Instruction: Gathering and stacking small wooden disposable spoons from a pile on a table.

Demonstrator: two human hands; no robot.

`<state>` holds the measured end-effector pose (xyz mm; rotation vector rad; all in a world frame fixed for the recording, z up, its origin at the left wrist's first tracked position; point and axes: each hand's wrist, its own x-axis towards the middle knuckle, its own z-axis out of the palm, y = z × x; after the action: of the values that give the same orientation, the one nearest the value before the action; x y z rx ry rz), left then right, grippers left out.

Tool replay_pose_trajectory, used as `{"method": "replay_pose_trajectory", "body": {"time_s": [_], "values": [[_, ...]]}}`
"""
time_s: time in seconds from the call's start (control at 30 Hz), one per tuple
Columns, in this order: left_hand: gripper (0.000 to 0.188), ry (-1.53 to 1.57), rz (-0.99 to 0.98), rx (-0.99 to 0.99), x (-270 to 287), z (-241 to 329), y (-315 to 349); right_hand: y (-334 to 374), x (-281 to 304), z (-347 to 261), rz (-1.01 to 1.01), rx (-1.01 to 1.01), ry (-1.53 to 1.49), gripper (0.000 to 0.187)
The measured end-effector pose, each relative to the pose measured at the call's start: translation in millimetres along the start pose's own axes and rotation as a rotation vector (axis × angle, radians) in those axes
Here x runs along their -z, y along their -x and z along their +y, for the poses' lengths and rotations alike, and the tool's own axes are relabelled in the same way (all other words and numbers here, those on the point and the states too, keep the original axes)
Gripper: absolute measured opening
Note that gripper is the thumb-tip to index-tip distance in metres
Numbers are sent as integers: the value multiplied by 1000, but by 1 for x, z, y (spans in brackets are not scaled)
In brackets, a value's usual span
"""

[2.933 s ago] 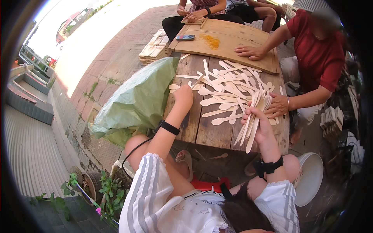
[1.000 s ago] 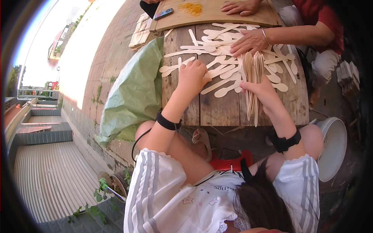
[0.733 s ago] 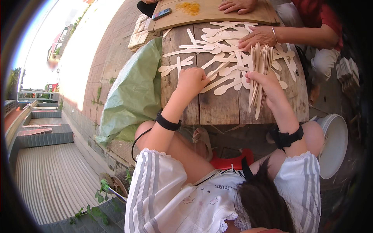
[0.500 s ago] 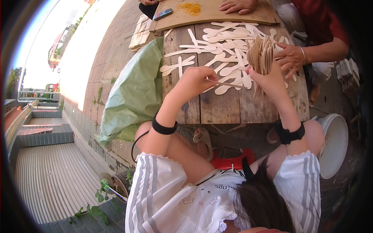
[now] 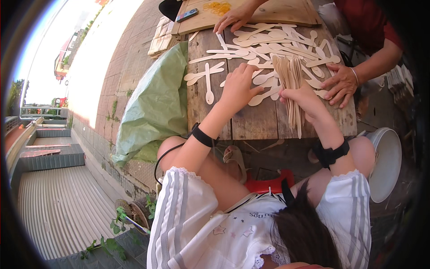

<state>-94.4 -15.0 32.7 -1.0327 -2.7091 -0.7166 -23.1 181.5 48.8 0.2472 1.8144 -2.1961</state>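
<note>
My right hand [image 5: 305, 99] is closed around a thick bundle of wooden spoons [image 5: 289, 74], held upright above the near right part of the table. My left hand [image 5: 241, 86] is over the spread of spoons, thumb apart from the fingers, with nothing visible in its grasp. Loose wooden spoons [image 5: 264, 43] lie crisscrossed over the plank table [image 5: 253, 123]. One single spoon [image 5: 208, 85] lies left of my left hand, crossing others.
Across the table, a co-worker's hand [image 5: 235, 19] touches the spoons at the far left, and their other hand [image 5: 342, 85] rests at the right. A wooden board [image 5: 277, 13] holds yellow rubber bands [image 5: 218, 8] and a remote-like device [image 5: 187, 15]. Green sheeting [image 5: 152, 105] hangs at the left; a white bucket [image 5: 386, 166] stands right.
My left hand no longer shows the spoon it held and has moved slightly forward, opening. The bundle in my right hand has shifted lower. The co-worker's hand has left the board for the far-left spoons.
</note>
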Motion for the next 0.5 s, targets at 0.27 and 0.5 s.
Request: {"method": "replay_pose_trajectory", "body": {"time_s": [0.27, 0.5], "values": [[28, -79, -16, 132, -29, -18, 1, 7, 23, -6, 190, 64, -29, 19], [21, 559, -17, 467, 4, -42, -18, 7, 34, -7, 217, 92, -5, 19]]}}
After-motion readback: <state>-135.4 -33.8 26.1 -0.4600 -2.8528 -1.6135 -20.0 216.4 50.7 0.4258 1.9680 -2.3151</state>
